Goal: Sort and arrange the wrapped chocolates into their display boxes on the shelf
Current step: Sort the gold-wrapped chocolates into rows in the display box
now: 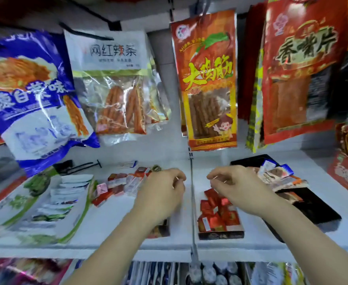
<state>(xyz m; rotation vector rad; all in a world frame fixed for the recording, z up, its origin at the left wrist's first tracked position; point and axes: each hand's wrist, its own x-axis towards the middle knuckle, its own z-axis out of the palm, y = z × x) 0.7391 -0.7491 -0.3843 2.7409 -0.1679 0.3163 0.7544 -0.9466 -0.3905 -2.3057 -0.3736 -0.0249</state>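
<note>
My left hand (164,188) hovers over the white shelf (115,219), its fingers curled downward; what lies under the palm is hidden. Just left of it is a loose heap of red and pink wrapped chocolates (117,184). A dark display box (160,229) peeks out beneath my left forearm. My right hand (230,182) hangs with loosely curled fingers above a low display box (220,235) filled with red foil chocolates (216,212). I see nothing between its fingers.
A thin metal divider (192,182) runs between my hands. A black tray (312,208) with packets (275,173) lies right. A green-and-white box (35,202) sits left. Snack bags hang above: blue (31,95), clear (117,85), orange (208,79), red (300,66).
</note>
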